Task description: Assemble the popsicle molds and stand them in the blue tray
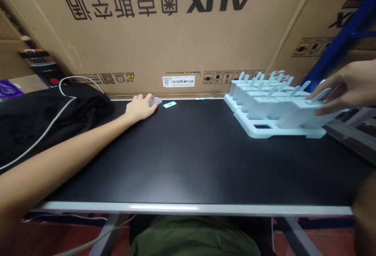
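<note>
Left hand (140,107) closing grip on small translucent plastic piece (155,100) at desk (188,158) far edge; right hand (345,89) gripping pale blue plastic popsicle mould tray (276,107) at right edge.

Storage or warehouse work area: large cardboard appliance cartons (164,32) stand behind a black worktable (188,162), with blue metal racking (337,48) alongside.

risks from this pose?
1. Popsicle mold rack sits near the table's right edge; the right hand gripping its outer end might tip it off.
2. Left hand reaches far to a small translucent piece; the small lid beside it could get knocked.
</note>
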### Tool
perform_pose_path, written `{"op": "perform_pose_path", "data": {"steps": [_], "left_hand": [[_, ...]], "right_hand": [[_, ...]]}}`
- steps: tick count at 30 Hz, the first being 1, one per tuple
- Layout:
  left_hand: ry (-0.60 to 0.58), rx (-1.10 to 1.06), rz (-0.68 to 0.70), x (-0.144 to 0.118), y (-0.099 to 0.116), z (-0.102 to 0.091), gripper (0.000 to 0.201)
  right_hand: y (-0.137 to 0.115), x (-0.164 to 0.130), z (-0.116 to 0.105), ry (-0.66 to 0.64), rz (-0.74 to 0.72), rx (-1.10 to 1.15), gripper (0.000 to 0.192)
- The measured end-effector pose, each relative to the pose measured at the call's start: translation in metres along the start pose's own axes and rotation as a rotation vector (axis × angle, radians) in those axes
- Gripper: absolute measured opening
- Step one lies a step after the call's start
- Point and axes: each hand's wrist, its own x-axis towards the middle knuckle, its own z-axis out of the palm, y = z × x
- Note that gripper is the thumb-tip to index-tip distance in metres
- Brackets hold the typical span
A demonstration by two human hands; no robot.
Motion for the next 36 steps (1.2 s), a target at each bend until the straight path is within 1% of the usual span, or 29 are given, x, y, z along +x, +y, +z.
{"op": "perform_pose_path", "data": {"steps": [1,2,3,4,6,8,12,14,16,18,19,20,21,23,24,25,26,27,28,29,30,31,32,33,34,35,36], "left_hand": [[0.001,-0.001,0.001,0.000,0.000,0.000,0.065],[0.002,-0.002,0.001,0.000,0.000,0.000,0.065],[0.002,-0.004,0.001,0.000,0.000,0.000,0.065],[0.002,-0.006,0.001,0.000,0.000,0.000,0.064],[0.002,-0.011,0.001,0.000,0.000,0.000,0.064],[0.000,-0.016,0.002,0.000,0.000,0.000,0.064],[-0.011,-0.019,-0.004,0.000,0.000,0.000,0.063],[-0.011,-0.016,-0.008,0.000,0.000,-0.001,0.063],[-0.009,-0.016,-0.006,0.000,0.000,-0.001,0.063],[-0.011,-0.019,-0.001,0.000,0.000,-0.001,0.062],[-0.010,-0.022,0.004,-0.001,0.000,-0.001,0.062],[-0.010,-0.025,0.007,-0.001,0.000,-0.001,0.062],[-0.008,-0.026,0.009,-0.001,0.000,-0.001,0.062],[-0.004,-0.028,0.005,-0.001,0.000,-0.001,0.062],[-0.003,-0.030,0.004,0.000,0.000,-0.001,0.062],[-0.003,-0.036,0.005,0.000,0.000,-0.001,0.061],[-0.001,-0.044,0.009,0.000,0.000,0.000,0.060],[0.003,-0.054,0.017,0.000,0.000,0.000,0.059],[0.007,-0.064,0.025,0.000,0.000,0.000,0.058],[0.013,-0.070,0.034,-0.001,0.001,-0.001,0.057],[0.023,-0.072,0.043,-0.001,0.001,-0.001,0.056],[0.033,-0.062,0.058,-0.002,0.002,-0.002,0.055],[0.040,-0.046,0.079,-0.004,0.003,-0.004,0.054],[0.043,-0.025,0.105,-0.005,0.004,-0.005,0.053],[0.041,-0.002,0.135,-0.006,0.006,-0.007,0.051],[0.033,0.020,0.164,-0.007,0.007,-0.009,0.050],[0.020,0.037,0.188,-0.008,0.009,-0.011,0.050]], "right_hand": [[-0.011,-0.007,-0.003,-0.219,0.049,-0.078,0.070],[-0.021,-0.012,-0.006,-0.361,0.085,-0.135,0.072],[-0.027,-0.016,-0.008,-0.451,0.108,-0.172,0.073],[-0.031,-0.019,-0.011,-0.444,0.108,-0.179,0.073],[-0.033,-0.020,-0.015,-0.390,0.099,-0.160,0.074],[-0.033,-0.020,-0.020,-0.398,0.106,-0.175,0.072],[-0.042,-0.025,-0.026,-0.491,0.151,-0.299,0.062],[-0.049,-0.028,-0.026,-0.555,0.139,-0.333,0.065],[-0.050,-0.029,-0.023,-0.583,0.060,-0.359,0.074],[-0.045,-0.025,-0.018,-0.590,-0.070,-0.406,0.081],[-0.041,-0.022,-0.016,-0.599,-0.114,-0.428,0.082],[-0.036,-0.019,-0.014,-0.620,-0.126,-0.438,0.082],[-0.032,-0.017,-0.012,-0.650,-0.103,-0.429,0.080],[-0.029,-0.016,-0.014,-0.671,-0.002,-0.372,0.078],[-0.031,-0.018,-0.016,-0.646,0.039,-0.340,0.077],[-0.037,-0.022,-0.020,-0.582,0.065,-0.314,0.076],[-0.046,-0.027,-0.024,-0.458,0.076,-0.297,0.076],[-0.060,-0.034,-0.027,-0.280,0.075,-0.278,0.076],[-0.077,-0.041,-0.029,-0.069,0.067,-0.252,0.075],[-0.097,-0.050,-0.027,0.215,0.040,-0.214,0.075],[-0.119,-0.059,-0.021,0.429,-0.008,-0.132,0.071],[-0.142,-0.068,-0.010,0.523,-0.079,-0.043,0.065],[-0.163,-0.076,0.005,0.507,-0.196,0.039,0.057],[-0.183,-0.082,0.024,0.440,-0.324,0.109,0.049],[-0.199,-0.087,0.046,0.324,-0.456,0.169,0.045],[-0.213,-0.090,0.070,0.214,-0.573,0.209,0.045],[-0.223,-0.091,0.093,0.122,-0.631,0.225,0.051]]}}
